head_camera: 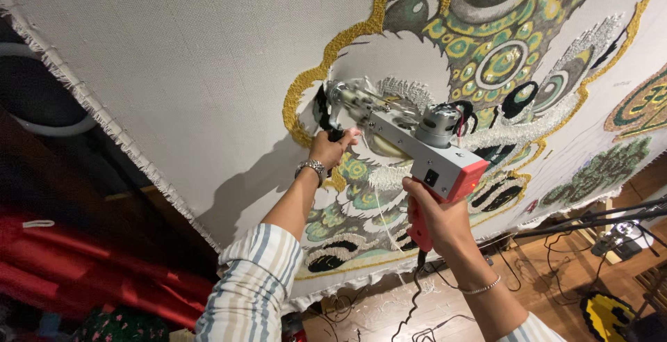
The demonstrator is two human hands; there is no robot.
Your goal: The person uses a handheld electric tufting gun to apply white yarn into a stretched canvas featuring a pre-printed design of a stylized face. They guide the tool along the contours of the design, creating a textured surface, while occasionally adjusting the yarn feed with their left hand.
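A red and silver tufting gun (414,143) is pressed nose-first against a large stretched canvas (194,64). My right hand (434,217) grips its red rear handle, a thin bracelet on the wrist. My left hand (329,149) is closed on the black front handle near the needle, a metal watch on the wrist. The needle end meets the cloth inside a gold yarn outline (326,57) of a partly tufted green, gold, black and white design (500,57). A white yarn strand (384,220) hangs from the gun.
The canvas has a frayed left edge (90,99). Red fabric (83,265) lies at lower left. On the wooden floor at right lie black cables (528,272), a metal stand (590,218) and a yellow and black tufted piece (608,314).
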